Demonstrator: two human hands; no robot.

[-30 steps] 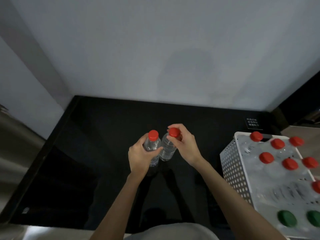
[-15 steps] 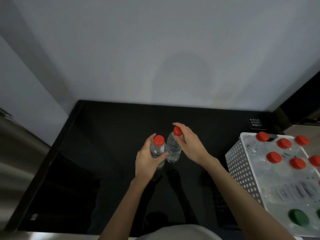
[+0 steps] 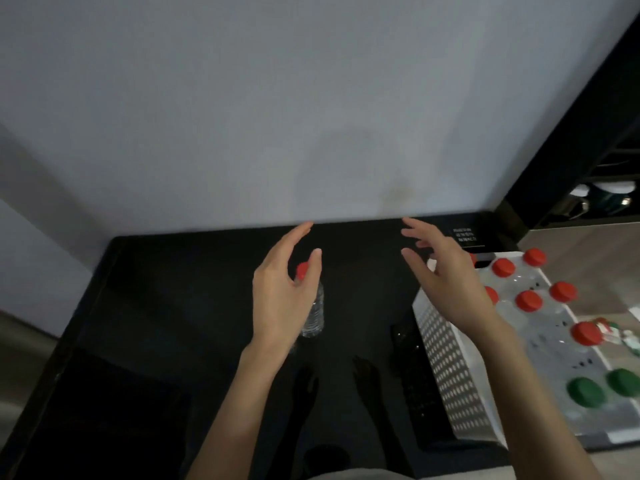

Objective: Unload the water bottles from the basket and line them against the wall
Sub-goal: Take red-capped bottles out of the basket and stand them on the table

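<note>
A clear water bottle (image 3: 314,308) with a red cap stands upright on the black table (image 3: 173,306), some way short of the white wall (image 3: 311,116). My left hand (image 3: 282,296) is open just left of the bottle and hides part of it; whether it touches is unclear. I see no second bottle on the table. My right hand (image 3: 445,282) hovers open, fingers spread, over the near left corner of the white perforated basket (image 3: 450,362). Several red-capped bottles (image 3: 528,301) and two green-capped ones (image 3: 585,391) stand in the basket.
The basket fills the table's right side. A dark flat object (image 3: 414,393) lies beside its left wall. A small printed label (image 3: 467,236) sits at the table's far right corner. A dark shelf with cups (image 3: 602,195) stands to the right.
Both hands have let go of the bottles they held and opened. My right hand has swung right, over the basket. Only one of the two bottles is visible now.
</note>
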